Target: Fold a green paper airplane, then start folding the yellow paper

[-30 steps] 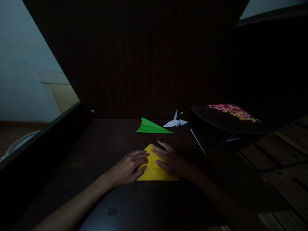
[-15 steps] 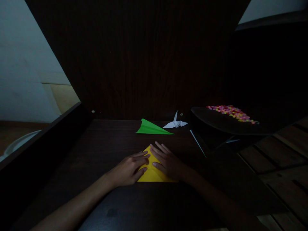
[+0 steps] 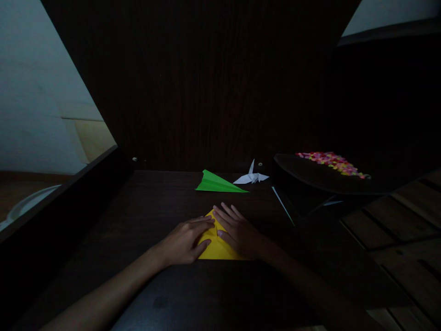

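Both flat hands, left hand (image 3: 184,239) and right hand (image 3: 237,230), fingers spread, press and largely hide the folded yellow paper triangle (image 3: 215,247) near the dark wooden table (image 3: 148,207) front edge; bare tabletop lies leftward.

We see yellow paper (image 3: 216,246), folded to a point aimed far, flat on dark table, near centre, mostly covered.

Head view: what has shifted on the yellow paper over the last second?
The right hand slid leftward and slightly toward the person across the folded yellow paper sheet, now covering its tip. The left hand stayed flat on the paper. The green paper plane and white paper crane did not move.
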Available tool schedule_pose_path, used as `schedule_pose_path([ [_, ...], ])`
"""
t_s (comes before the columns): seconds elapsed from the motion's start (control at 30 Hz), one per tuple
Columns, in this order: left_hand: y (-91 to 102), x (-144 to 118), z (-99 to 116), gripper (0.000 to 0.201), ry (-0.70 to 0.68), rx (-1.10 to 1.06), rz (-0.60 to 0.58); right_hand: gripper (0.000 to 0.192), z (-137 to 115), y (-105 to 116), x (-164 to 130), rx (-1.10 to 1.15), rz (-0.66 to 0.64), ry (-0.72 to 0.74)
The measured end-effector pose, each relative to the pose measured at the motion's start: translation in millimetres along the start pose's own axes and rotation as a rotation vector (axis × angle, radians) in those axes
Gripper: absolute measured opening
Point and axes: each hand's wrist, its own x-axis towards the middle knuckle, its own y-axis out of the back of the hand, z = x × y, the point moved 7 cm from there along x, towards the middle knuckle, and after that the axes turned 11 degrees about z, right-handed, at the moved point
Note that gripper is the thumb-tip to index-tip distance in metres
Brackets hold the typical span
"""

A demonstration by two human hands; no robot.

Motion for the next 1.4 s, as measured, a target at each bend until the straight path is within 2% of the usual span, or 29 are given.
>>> schedule_pose_path([
  [0.2,-3.4,0,-9,0.062,0.01,0.136,-0.005,0.058,-4,-1,-1,-0.022,0.005,-0.004],
  [0.33,-2.8,1,-7,0.067,-0.011,0.176,-0.042,0.06,-5,-1,-2,-0.013,0.011,0.015],
  [0.57,-0.1,2,-2,0.064,-0.026,0.2,-0.068,0.058,-6,1,-1,0.004,0.029,0.008],
  [1.0,-2.8,-1,-6,0.065,-0.062,0.224,-0.126,0.066,-6,1,-1,0.023,0.023,-0.037],
  [1.4,8.7,-3,-6,0.064,-0.095,0.223,-0.152,0.069,-2,2,0,0.028,-0.036,-0.073],
])
